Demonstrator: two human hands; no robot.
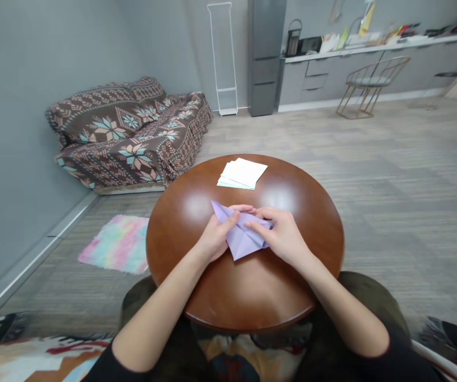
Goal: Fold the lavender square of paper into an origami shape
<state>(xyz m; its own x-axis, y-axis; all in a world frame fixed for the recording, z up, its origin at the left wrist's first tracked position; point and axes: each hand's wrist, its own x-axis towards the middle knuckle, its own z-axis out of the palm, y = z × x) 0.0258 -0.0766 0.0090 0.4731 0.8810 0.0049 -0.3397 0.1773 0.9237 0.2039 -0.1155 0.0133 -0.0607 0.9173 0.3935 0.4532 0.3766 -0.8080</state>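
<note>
A partly folded sheet of purple origami paper (244,243) is held between both hands above the round brown table (248,297). My left hand (221,232) grips its left side, thumb on top and fingers underneath. On the right side, my right hand (279,231) pinches the paper with its thumb across the upper face. One pointed corner sticks up at the upper left and another points down toward me. Creases run over the surface. The fingers beneath the paper are partly hidden.
A fanned stack of white paper squares (244,172) lies at the table's far side. A patterned sofa (132,132) stands at the back left, a pastel rug (117,244) on the floor left. Beyond are a grey fridge (267,58) and a metal-framed chair (367,82).
</note>
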